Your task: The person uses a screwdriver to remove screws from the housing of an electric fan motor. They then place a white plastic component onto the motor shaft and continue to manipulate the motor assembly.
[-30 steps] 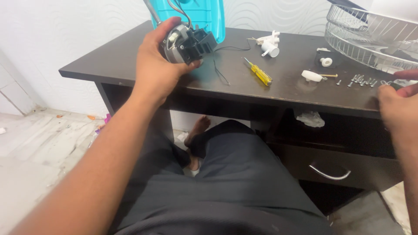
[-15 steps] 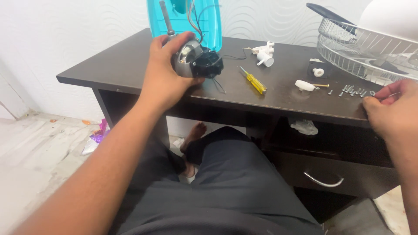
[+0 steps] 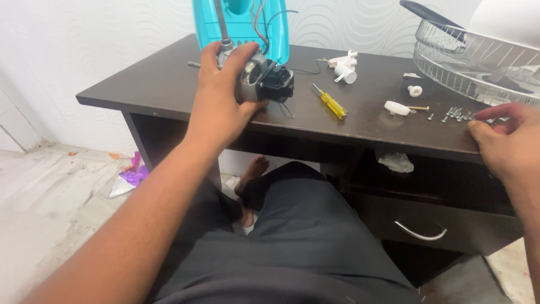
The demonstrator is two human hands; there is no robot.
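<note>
A dark wooden desk (image 3: 157,84) carries a yellow screwdriver (image 3: 331,102) just right of the left hand's grip, white plastic parts (image 3: 397,107) farther right, and loose screws (image 3: 455,114) beside the right hand's fingertips.

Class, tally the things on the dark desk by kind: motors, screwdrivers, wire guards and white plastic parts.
Motor, held in the left hand: 1
Screwdriver: 1
Wire guard: 1
White plastic parts: 3
Total: 6

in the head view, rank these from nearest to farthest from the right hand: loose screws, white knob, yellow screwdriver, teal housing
1. loose screws, right at the right hand fingertips
2. white knob, just left of the screws
3. yellow screwdriver, mid-desk
4. teal housing, far left at the back, behind the left hand
</note>
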